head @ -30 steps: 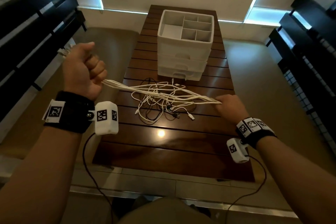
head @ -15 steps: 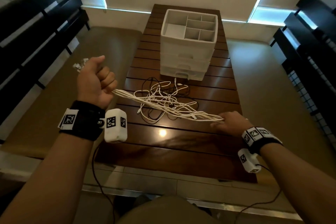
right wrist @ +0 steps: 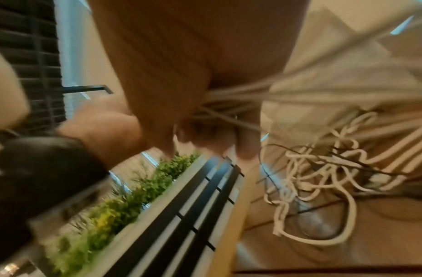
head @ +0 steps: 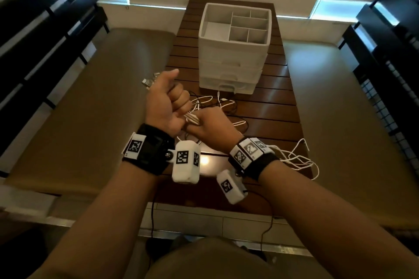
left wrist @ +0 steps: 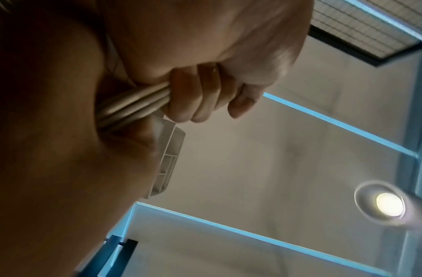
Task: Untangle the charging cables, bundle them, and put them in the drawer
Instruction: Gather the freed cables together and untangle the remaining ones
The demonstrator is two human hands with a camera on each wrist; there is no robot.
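Observation:
Several white charging cables run as one bunch through both fists. My left hand grips the bunch, thumb up, with the plug ends sticking out past it. My right hand grips the same bunch right beside the left, knuckles almost touching. The left wrist view shows the parallel strands clamped in the fist. Blurred strands cross the right palm in the right wrist view. Loose loops trail right behind my right wrist. The remaining tangle, white mixed with black cable, lies before the white drawer unit.
The drawer unit has a divided open tray on top and closed drawers below, standing at the far end of the slatted wooden table. Padded benches flank the table on both sides, with dark slatted backs behind them.
My right hand has slid left along the stretched cables up to the left hand. The left hand moved in over the table. Slack cable now trails to the right.

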